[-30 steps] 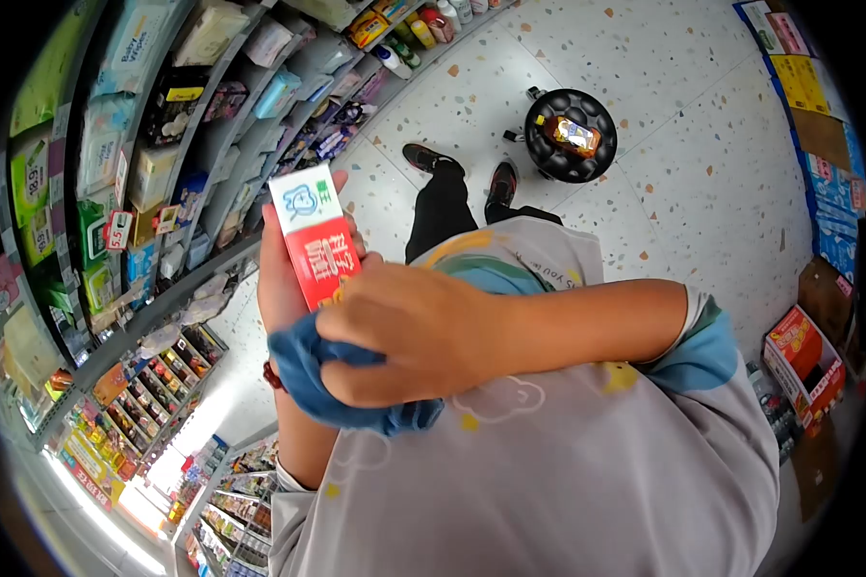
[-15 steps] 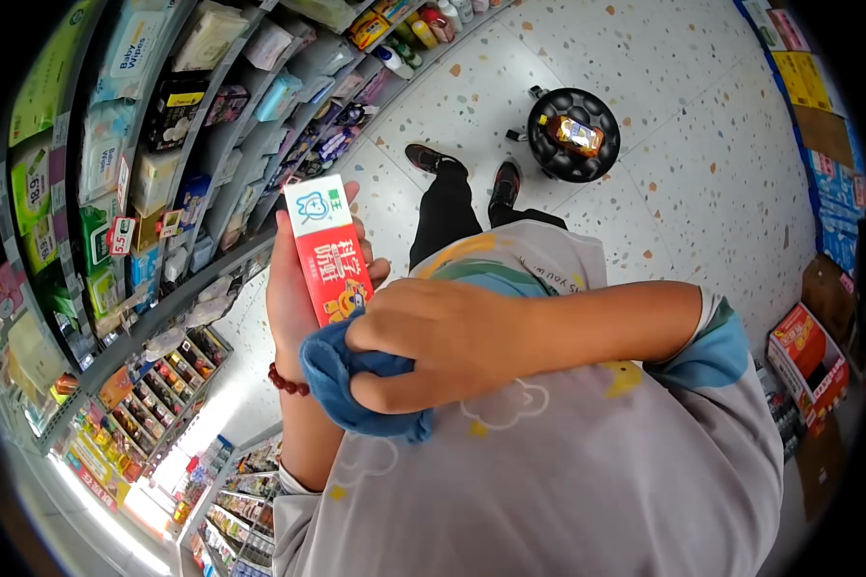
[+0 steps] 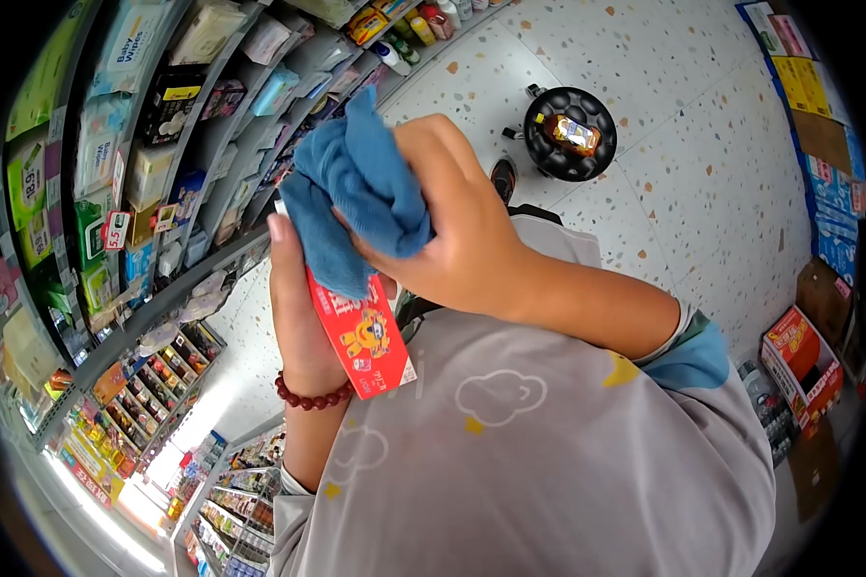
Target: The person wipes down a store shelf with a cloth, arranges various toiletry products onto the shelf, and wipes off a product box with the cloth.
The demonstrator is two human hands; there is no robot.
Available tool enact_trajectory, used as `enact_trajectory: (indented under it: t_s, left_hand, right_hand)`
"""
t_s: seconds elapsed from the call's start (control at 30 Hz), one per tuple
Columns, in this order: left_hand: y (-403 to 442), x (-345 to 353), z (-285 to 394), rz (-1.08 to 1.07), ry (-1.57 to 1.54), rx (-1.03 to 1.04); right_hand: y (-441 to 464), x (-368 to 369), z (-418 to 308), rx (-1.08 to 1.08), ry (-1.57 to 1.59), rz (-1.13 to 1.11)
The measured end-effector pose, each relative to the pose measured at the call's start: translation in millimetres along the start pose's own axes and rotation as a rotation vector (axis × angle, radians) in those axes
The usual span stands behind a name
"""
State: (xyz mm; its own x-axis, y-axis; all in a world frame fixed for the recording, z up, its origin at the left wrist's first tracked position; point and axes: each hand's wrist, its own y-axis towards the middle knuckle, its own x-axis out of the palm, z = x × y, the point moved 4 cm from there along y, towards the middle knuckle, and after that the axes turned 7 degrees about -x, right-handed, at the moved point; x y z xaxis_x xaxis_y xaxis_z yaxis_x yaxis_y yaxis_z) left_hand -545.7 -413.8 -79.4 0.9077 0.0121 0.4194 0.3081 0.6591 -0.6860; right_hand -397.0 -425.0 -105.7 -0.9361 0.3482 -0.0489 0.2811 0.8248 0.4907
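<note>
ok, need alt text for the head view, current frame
Right hand holds a bunched blue cloth over part of a red box gripped in the left hand. Beyond, a bottle lies on a round black stool; store shelves stand at image left.

The box (image 3: 364, 341) lies in the left hand (image 3: 301, 313), the cloth (image 3: 351, 188) over its far end — between box and right hand (image 3: 457, 226). Shelves (image 3: 144, 335) run along the left; ahead, right of 1 shoe (image 3: 503, 178), a bottle (image 3: 575, 133) lies on a stool (image 3: 568, 168) — a carton (image 3: 796, 339) stands farther right.
</note>
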Motion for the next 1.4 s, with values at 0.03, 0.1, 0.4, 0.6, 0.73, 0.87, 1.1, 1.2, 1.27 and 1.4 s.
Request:
enact_trajectory:
  t_s: [0.03, 0.1, 0.4, 0.6, 0.73, 0.87, 1.1, 1.2, 1.27, 1.4]
  left_hand:
    - [4.7, 8.3, -0.4, 0.112, -0.037, 0.016]
    - [9.5, 15.7, 3.9, 0.333, -0.121, 0.079]
    - [23.5, -29.1, 13.3, 0.098, -0.008, -0.067]
    - [17.4, -4.4, -18.1, 0.01, -0.116, -0.146]
    - [13.8, -5.9, -8.7, -0.159, -0.191, -0.133]
    - [8.5, -14.4, -16.3, -0.09, -0.106, -0.054]
    - [0.0, -14.4, -23.5, -0.087, 0.084, -0.101]
    - [-4.8, -20.0, -22.4, -0.025, 0.251, -0.145]
    - [-7.2, -22.1, -28.0, 0.019, 0.21, -0.258]
    - [-5.0, -17.6, -27.8, -0.039, 0.123, -0.356]
  right_hand:
    - [-4.3, -1.3, -1.5, 0.002, 0.001, 0.0]
    - [-12.3, 3.0, -9.6, -0.052, -0.051, -0.171]
    - [-25.2, -6.0, -15.8, -0.181, 0.07, -0.417]
    - [37.1, -4.1, 26.8, 0.079, -0.07, 0.026]
    - [20.0, 10.6, 4.5, 0.069, 0.063, -0.115]
    - [-5.3, 9.3, -13.5, -0.002, 0.021, -0.323]
    - [-24.8, -5.0, -20.9, -0.018, -0.018, -0.352]
    - [-22.7, -5.7, -25.2, -0.315, -0.158, -0.275]
    - [1.5, -12.9, -10.4, -0.187, -0.284, -0.148]
    - [4.7, -7.7, -12.8, -0.196, -0.243, -0.14]
